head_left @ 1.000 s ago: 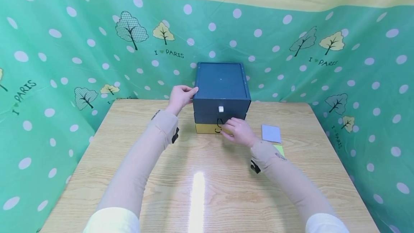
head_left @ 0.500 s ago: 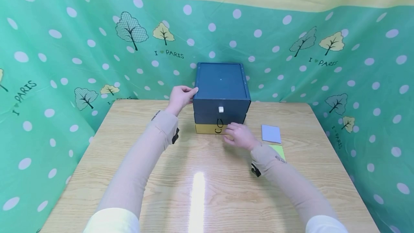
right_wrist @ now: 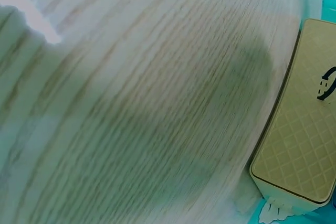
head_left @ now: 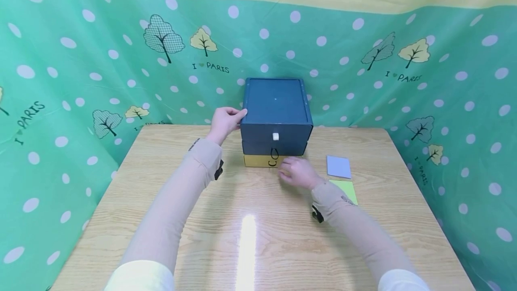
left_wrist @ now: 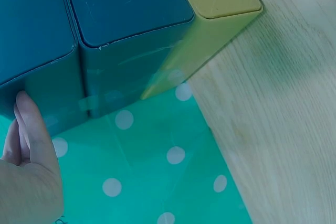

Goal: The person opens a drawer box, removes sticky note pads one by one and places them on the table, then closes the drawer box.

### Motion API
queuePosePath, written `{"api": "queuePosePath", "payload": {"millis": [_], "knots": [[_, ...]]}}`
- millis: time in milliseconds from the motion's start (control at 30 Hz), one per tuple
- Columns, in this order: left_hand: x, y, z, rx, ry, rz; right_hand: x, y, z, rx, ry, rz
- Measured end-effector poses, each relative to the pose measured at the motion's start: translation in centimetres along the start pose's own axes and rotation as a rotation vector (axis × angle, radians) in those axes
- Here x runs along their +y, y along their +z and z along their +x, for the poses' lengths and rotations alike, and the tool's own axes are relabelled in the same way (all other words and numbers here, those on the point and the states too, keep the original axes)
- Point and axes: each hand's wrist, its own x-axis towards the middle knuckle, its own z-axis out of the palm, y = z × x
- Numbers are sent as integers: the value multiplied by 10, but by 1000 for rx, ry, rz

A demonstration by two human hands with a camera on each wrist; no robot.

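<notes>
A stack of small drawers stands at the back of the table: dark blue drawers (head_left: 276,102) above, a yellow drawer (head_left: 258,160) at the bottom. My left hand (head_left: 224,122) rests on the upper left side of the blue part, thumb at the top edge; in the left wrist view its fingers (left_wrist: 34,124) lie straight along the side wall. Black handles (head_left: 274,153) show on the lower fronts, a white knob (head_left: 276,136) on the top one. My right hand (head_left: 299,172) is at the right end of the yellow front, fingers loosely bent; contact is unclear. The right wrist view shows the yellow front (right_wrist: 299,129), without the hand.
To the right of the stack lie a blue-violet square (head_left: 339,166) and a light green square (head_left: 344,189), flat on the wooden table (head_left: 282,237). A green dotted curtain (head_left: 323,66) hangs behind the stack and along both sides.
My right hand has moved off the black handles, rightward and slightly down along the yellow front. More of the light green square shows now. The left hand and the stack have stayed put.
</notes>
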Motion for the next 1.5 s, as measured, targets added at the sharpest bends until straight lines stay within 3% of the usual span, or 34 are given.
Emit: {"api": "queuePosePath", "payload": {"millis": [500, 933, 1500], "knots": [[1, 0, -1, 7, 3, 14, 0, 10, 10, -17, 11, -8], [1, 0, -2, 6, -4, 9, -5, 19, 20, -73, 67, -147], [1, 1, -1, 11, -8, -5, -6, 28, 26, -70, -15, -231]]}}
